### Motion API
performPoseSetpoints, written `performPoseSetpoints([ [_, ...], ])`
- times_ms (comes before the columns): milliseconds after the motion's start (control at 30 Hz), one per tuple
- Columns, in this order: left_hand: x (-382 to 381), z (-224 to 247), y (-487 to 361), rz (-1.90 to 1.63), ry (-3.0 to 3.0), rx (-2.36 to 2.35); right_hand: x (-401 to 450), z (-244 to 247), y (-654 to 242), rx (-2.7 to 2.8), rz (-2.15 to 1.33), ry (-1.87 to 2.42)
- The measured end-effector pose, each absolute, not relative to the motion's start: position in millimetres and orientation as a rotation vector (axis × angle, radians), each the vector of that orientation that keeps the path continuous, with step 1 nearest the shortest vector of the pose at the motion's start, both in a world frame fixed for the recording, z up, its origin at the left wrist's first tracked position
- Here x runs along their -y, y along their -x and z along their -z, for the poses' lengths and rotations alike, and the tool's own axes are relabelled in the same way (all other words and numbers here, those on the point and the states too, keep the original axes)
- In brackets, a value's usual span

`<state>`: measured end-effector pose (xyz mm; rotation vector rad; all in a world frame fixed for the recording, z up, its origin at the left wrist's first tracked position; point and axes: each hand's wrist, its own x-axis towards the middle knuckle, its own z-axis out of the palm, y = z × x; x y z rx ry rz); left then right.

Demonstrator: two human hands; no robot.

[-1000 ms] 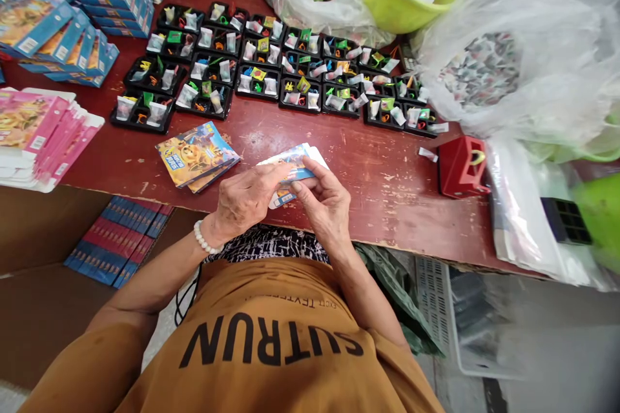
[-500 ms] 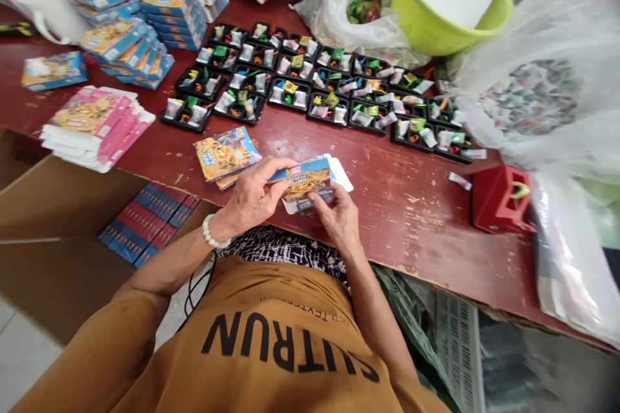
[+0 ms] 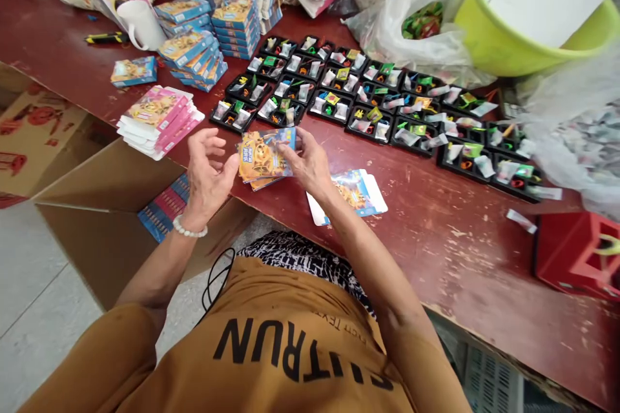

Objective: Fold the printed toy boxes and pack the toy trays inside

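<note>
My right hand [image 3: 310, 162] pinches the right edge of a thin blue-and-orange printed booklet [image 3: 264, 153], thumb on top. More of these booklets lie under it at the table's front edge. To their left, my left hand [image 3: 207, 171] is raised with fingers apart and slightly curled, holding nothing. Partly hidden by my right forearm, a flattened blue-and-orange carton [image 3: 358, 193] with white flaps lies on the table. Beyond the booklets stand rows of black trays [image 3: 278, 113] filled with small packets and colourful bits.
Pink cartons [image 3: 157, 116] are stacked at left, with blue boxes [image 3: 191, 55] and a white mug [image 3: 140, 24] behind. An open cardboard box [image 3: 87, 213] stands below the edge. At right are a red tape dispenser [image 3: 576, 248], a yellow-green basin [image 3: 527, 39] and plastic bags [image 3: 576, 135].
Both hands have let go of the carton, which now lies flat on the table. My right hand has moved left onto the booklets; my left hand has moved left and opened. The view has shifted.
</note>
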<state>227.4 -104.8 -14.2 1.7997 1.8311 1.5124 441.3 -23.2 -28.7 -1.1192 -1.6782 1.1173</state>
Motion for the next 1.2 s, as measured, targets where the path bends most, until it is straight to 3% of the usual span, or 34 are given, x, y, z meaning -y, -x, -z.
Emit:
performPoseSetpoints([
  [233, 103, 12, -240, -0.894, -2.450, -1.823, 13, 21, -457, 1.955, -0.504, 1.397],
  [367, 116, 12, -267, -1.049, -2.499, -1.797, 52, 26, -537, 1.932, -0.397, 1.573],
  [467, 134, 19, -306, -1.183, -2.662, -1.438, 87, 39, -592, 1.818, -0.304, 1.921],
  [533, 141, 32, -336, -1.010, -2.742, -1.200, 102, 47, -608, 1.765, -0.301, 2.036],
  [800, 122, 64, -367, -0.585, -2.517, -1.096, 102, 38, -590, 1.758, -0.481, 2.271],
  [1200, 121, 65, -365, -0.560, -2.533, -1.123, 119, 28, -572, 1.830, -0.380, 2.275],
])
